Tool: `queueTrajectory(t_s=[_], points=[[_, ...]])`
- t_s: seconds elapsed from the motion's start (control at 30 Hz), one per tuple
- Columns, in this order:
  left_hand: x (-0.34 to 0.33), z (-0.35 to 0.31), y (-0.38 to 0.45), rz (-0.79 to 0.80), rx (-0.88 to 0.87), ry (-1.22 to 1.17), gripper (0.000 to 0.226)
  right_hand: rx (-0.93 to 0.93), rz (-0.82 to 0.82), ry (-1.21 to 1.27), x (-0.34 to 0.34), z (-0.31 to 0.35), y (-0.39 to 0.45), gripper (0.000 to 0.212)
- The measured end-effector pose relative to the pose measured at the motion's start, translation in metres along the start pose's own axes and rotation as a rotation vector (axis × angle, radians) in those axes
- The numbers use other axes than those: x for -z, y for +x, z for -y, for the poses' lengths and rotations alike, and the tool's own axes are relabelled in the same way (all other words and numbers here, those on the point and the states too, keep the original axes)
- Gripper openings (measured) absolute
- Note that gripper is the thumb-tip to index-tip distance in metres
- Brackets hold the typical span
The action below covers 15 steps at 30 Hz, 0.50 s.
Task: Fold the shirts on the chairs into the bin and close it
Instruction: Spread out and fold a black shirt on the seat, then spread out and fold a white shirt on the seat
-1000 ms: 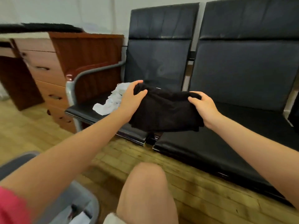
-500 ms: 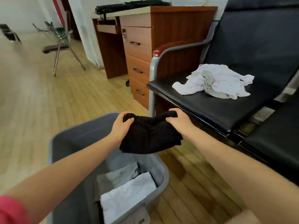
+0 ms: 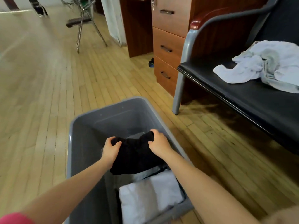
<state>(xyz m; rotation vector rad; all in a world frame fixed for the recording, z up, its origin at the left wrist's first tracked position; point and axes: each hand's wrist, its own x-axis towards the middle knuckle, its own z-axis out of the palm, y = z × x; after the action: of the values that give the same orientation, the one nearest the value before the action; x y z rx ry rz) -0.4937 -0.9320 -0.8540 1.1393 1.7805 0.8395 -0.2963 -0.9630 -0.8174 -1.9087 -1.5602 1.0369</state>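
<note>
while both hands grip black shirt (image 3: 135, 156) | white shirt (image 3: 265, 65) on chair (image 3: 242, 101)

Your hands hold a folded shirt (image 3: 135, 157) inside the bin (image 3: 84, 143), above other folded shirts (image 3: 150, 198). Right of the bin stands a chair (image 3: 242, 101) bearing a crumpled shirt (image 3: 265, 65); a drawer unit (image 3: 168, 44) stands behind.

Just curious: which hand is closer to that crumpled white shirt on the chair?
The right hand, though both grip the black shirt in the bin; the left hand is farther from the white shirt.
</note>
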Motion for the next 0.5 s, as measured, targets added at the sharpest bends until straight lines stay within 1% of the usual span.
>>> queueTrajectory(t_s=[0.1, 0.2, 0.27, 0.33, 0.37, 0.5], points=[[-0.005, 0.015, 0.009, -0.020, 0.021, 0.029, 0.041, -0.021, 0.059, 0.048, -0.010, -0.009, 0.007, 0.059], [-0.010, 0.035, 0.016, -0.015, 0.065, 0.093, 0.042, -0.073, 0.164, 0.067, -0.016, -0.027, 0.009, 0.066], [-0.009, 0.049, 0.018, 0.011, 0.125, 0.202, 0.052, -0.117, 0.215, 0.048, -0.016, -0.039, 0.007, 0.070], [-0.008, 0.058, 0.018, 0.026, 0.161, 0.311, 0.061, -0.083, 0.200, 0.041, -0.014, -0.043, 0.003, 0.067], [-0.009, 0.058, 0.018, 0.027, 0.158, 0.324, 0.060, -0.052, 0.174, 0.047, -0.011, -0.042, 0.000, 0.064], [-0.021, 0.034, 0.010, 0.079, 0.031, 0.308, 0.047, 0.015, 0.057, 0.178, 0.013, -0.026, -0.006, 0.046]])
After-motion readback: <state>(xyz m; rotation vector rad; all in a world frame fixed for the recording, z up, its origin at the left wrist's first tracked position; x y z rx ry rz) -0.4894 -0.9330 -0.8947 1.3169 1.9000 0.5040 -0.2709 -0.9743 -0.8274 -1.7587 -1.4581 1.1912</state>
